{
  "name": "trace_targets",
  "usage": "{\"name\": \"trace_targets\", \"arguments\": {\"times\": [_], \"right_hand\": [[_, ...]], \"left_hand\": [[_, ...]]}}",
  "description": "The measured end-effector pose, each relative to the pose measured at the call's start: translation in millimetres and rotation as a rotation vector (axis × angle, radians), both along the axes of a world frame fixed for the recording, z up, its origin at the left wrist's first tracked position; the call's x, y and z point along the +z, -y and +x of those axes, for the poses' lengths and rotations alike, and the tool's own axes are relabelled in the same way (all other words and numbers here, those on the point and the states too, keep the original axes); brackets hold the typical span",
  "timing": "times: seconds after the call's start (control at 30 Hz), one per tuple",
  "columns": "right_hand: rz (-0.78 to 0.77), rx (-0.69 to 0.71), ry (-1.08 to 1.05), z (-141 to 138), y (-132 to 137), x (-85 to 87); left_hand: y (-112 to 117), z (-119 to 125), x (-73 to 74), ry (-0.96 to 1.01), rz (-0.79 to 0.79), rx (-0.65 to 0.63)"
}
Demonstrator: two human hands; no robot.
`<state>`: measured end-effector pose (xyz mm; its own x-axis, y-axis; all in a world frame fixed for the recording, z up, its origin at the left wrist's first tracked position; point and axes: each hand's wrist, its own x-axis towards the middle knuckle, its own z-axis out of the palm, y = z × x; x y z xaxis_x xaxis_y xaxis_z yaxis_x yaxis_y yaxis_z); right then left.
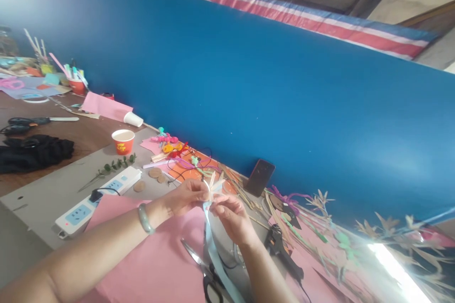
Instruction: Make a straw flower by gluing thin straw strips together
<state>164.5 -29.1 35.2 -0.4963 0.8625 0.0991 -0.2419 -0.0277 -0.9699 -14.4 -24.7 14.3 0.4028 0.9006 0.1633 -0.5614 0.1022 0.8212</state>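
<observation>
My left hand (190, 195), a bracelet on its wrist, pinches the base of a small cream flower with pointed petals (213, 184). Close against it, my right hand (232, 215) has its fingers closed at the same spot, on a light blue ribbon (212, 239). From between the hands the ribbon hangs down toward the lower edge of the view. Whether it is wound around the flower's base is hidden by my fingers. Scissors (204, 265) lie below on pink paper (152, 251). A black glue gun (282, 251) rests to the right of my right hand.
A white power strip (99, 201) lies on the left near a red paper cup (122, 142). A phone (260, 177) leans against the blue partition (270, 80). Coloured craft pieces (170, 147) lie along its foot, and more petalled flowers (320, 201) stand at right.
</observation>
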Motion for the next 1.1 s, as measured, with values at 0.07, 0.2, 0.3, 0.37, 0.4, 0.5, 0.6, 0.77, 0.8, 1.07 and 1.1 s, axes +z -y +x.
{"name": "trace_targets", "arguments": {"times": [0.07, 0.2, 0.3, 0.37, 0.4, 0.5, 0.6, 0.77, 0.8, 1.07, 1.1], "right_hand": [[0.05, -0.05, 0.02, -2, 1, -3.2], [0.122, -0.111, 0.037, -4, 2, -6.5], [0.133, -0.106, 0.005, -3, 0, -7.6], [0.123, -0.125, -0.044, -3, -1, -7.7], [0.116, -0.137, -0.063, -3, -1, -7.3], [0.096, -0.165, -0.034, -5, 2, -3.7], [0.087, -0.216, 0.06, -10, 7, 0.7], [0.089, -0.329, 0.144, -16, 11, 1.1], [0.088, -0.343, 0.161, -16, 10, 0.5], [0.063, -0.355, 0.167, -17, 8, -4.4], [0.07, -0.364, 0.167, -18, 8, -4.4]], "left_hand": [[0, 1, -1.1, -0.017, 0.002, 0.006], [0, 2, 0.1, -0.02, -0.008, 0.006], [1, 2, 1.6, 0.028, -0.03, 0.001], [1, 3, 1.3, 0.047, -0.047, 0.005], [1, 3, 0.7, 0.051, -0.051, 0.005], [0, 5, -2.9, 0.074, -0.046, 0.013], [-2, 7, -6.4, 0.088, -0.041, 0.056], [-1, 9, -4.1, 0.0, 0.029, 0.098], [0, 9, -2.6, -0.031, 0.053, 0.108], [4, 7, 5.3, -0.25, 0.204, 0.241], [4, 7, 5.0, -0.254, 0.205, 0.239]]}}
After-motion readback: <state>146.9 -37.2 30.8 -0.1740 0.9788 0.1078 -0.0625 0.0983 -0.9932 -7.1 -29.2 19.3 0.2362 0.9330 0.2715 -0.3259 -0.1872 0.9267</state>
